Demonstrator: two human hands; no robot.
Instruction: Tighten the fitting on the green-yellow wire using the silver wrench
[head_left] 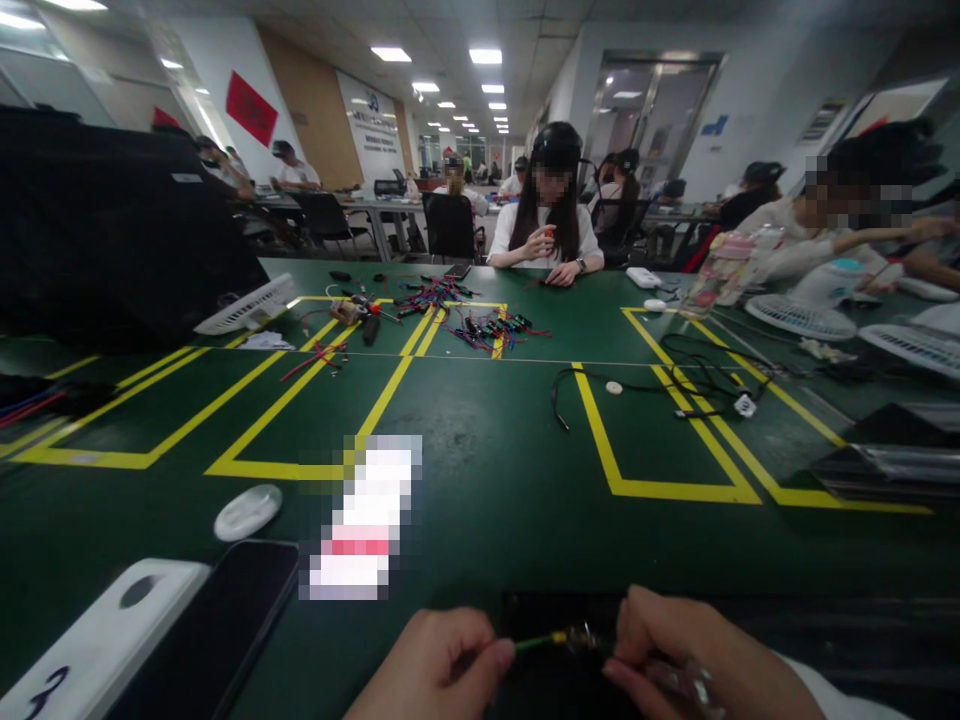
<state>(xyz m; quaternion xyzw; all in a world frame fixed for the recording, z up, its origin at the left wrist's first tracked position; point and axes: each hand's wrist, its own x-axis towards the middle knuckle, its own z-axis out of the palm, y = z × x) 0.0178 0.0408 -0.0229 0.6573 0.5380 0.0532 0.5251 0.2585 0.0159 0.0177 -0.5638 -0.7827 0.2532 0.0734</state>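
Note:
Low in the head view, my left hand pinches a thin green wire-like strand between thumb and forefinger. Its right end is yellow and meets a small shiny piece, whose kind is too blurred to tell. My right hand is closed just right of that piece, fingers curled round a see-through plastic object, mostly hidden by the hand. Both hands are over a black sheet or mat at the near table edge.
A lit phone, a dark phone, a white device and a white disc lie on the left. Farther off are wire bundles, black cables and fans. A person sits opposite.

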